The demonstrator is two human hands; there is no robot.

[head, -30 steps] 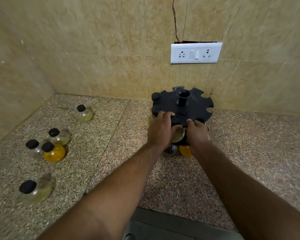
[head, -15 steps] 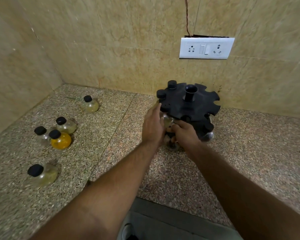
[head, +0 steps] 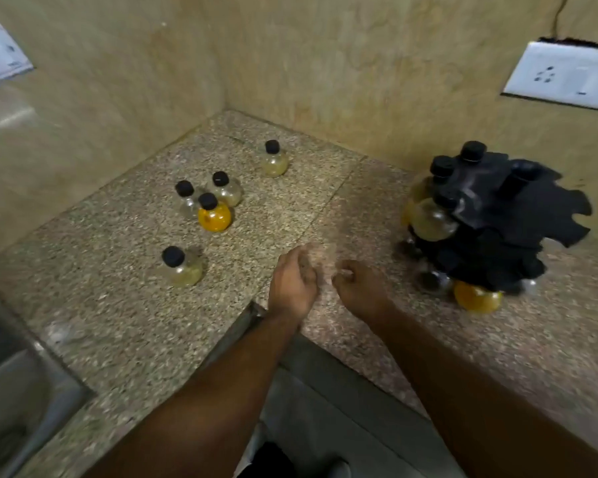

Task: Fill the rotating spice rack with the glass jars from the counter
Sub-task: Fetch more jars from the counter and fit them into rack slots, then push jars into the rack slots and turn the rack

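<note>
A: Far left, the corner of a steel sink (head: 21, 384), then the speckled granite bench (head: 118, 305) opens out with five loose jars on it.

B: Nearest us, a round clear glass jar with pale yellow contents and a black screw cap (head: 182, 267), standing alone.

A: Behind it a cluster of three, touching or nearly so: a clear jar (head: 187, 200), a bright orange-filled jar (head: 214, 215) in front, and a pale one (head: 227, 191) just behind. Further back near the wall, a fifth pale jar (head: 274, 160) on its own.

B: Bulbous glass, so I'd call them smooth, slippery on the belly and breakable on stone. The narrow neck under the cap looks the safest hold, and each seems light enough for one hand.

A: Now the hands, mid-frame. The left hand (head: 292, 288) hovers over the bench, fingers loosely curled, palm down, holding nothing.

B: The right hand (head: 359, 291) sits just beside it, curled a bit tighter, also empty as far as I can see. There's blur at the fingertips, but no jar in either.

A: Both are well apart from the jars and clear of the rack.

B: On the right, the black plastic two-tier rotating spice rack (head: 518, 215), blurred. Capped jars hang in its notches on the left edge, an orange one (head: 477, 298) sits low, and several upper slots facing right look open.

A: So the five loose jars remain to be loaded.
</note>
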